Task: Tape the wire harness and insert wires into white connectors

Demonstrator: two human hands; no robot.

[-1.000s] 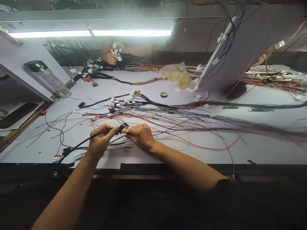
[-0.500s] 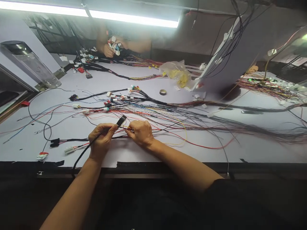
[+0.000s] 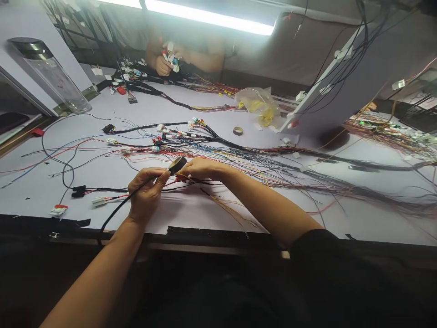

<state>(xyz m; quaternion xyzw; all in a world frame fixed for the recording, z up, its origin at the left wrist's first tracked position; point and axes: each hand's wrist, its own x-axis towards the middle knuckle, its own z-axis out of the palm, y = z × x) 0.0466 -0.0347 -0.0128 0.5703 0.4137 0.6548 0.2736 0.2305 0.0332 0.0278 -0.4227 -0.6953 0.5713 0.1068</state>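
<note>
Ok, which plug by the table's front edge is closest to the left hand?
The white plug with red wires, just left of the left hand; the black plug and the red-and-white plug lie farther off.

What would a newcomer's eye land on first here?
The sprawl of coloured wires across the white table, mid-frame. In front of it the left hand grips a black cable and the right hand meets it at a small black piece. A bright light strip glares along the top.

left hand grips black cable | right hand pinches black part at cable tip
</note>
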